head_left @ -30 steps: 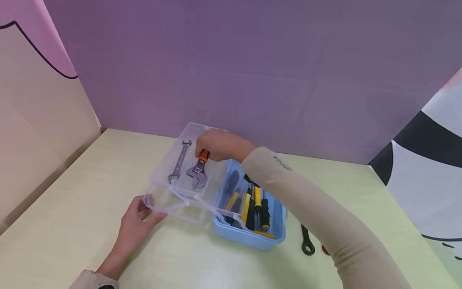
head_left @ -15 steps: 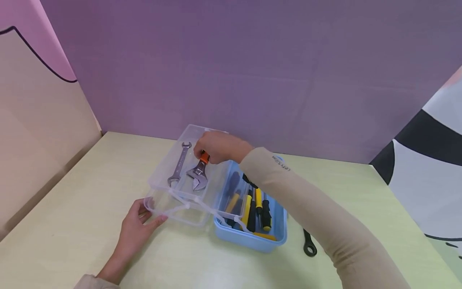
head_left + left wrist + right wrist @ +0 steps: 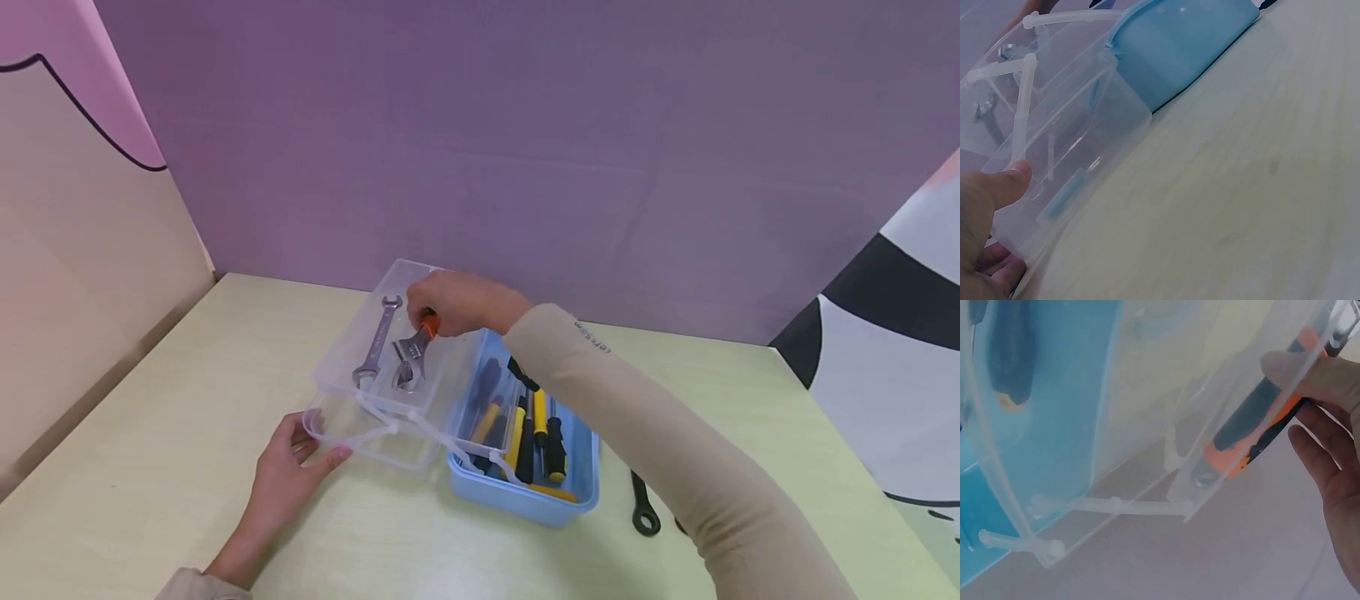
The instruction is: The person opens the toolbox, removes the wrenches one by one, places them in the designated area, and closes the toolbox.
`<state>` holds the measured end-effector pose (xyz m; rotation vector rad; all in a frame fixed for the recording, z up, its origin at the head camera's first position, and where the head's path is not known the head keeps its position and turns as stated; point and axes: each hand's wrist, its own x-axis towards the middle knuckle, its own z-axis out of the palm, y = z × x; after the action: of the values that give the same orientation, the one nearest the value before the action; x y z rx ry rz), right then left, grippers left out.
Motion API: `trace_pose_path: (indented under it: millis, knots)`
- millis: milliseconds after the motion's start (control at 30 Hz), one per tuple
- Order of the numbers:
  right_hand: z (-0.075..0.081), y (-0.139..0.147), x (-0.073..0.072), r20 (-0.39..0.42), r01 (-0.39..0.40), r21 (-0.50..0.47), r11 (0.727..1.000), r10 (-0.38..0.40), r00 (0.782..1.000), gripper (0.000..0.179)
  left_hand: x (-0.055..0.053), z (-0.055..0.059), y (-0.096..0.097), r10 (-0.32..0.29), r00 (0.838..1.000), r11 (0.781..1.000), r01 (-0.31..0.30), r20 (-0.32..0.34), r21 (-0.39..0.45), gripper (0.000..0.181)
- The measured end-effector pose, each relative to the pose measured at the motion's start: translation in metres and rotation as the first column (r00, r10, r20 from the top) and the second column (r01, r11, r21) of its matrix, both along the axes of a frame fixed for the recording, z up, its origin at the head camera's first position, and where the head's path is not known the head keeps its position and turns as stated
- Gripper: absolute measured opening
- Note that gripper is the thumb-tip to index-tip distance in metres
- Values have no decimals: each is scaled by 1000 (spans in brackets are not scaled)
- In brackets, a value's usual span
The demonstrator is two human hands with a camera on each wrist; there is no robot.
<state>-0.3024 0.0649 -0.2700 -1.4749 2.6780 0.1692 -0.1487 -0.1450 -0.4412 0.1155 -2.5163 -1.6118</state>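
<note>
My right hand grips an adjustable wrench by its orange-and-black handle. Its metal head points down inside the upper clear tray, left of my fingers in the head view. Beside it in that tray lies a silver open-ended wrench. My left hand holds the corner of the lower clear tray, thumb at the near wall and fingers round the outer side. White hinged arms link both trays to a blue toolbox. My right sleeve hides part of the box.
Inside the blue box lie several yellow-and-black handled tools. A black ring-ended wrench rests on the table to the right, partly under my sleeve. Behind the table rises a purple wall.
The adjustable wrench has turned a little in my right hand's grip, its head tilting lower into the upper tray. My left hand stays at the lower tray's corner.
</note>
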Motion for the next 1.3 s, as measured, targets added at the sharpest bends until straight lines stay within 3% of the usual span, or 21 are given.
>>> trace_pose_path:
  millis: [200, 500, 733, 1067, 1300]
  knots:
    - [3, 1, 0, 59, 25, -36, 999, -23, 998, 14, -1, 0, -2, -5, 1000, 1000, 5, 1, -14, 67]
    - [7, 6, 0, 55, 40, -39, 998, -38, 998, 18, -3, -1, 0, -13, 1000, 1000, 13, 6, 6, 66]
    - [16, 12, 1, 90, 67, -101, 993, -58, 994, 19, -5, 0, 1, -10, 1000, 1000, 10, -1, -9, 64]
    - [28, 24, 2, 69, 49, -139, 989, -40, 997, 20, -8, 1, 0, -7, 1000, 1000, 7, 10, -14, 64]
    - [30, 40, 2, 42, 95, -137, 986, -90, 995, 19, -12, 4, 2, -22, 1000, 1000, 22, 5, -22, 63]
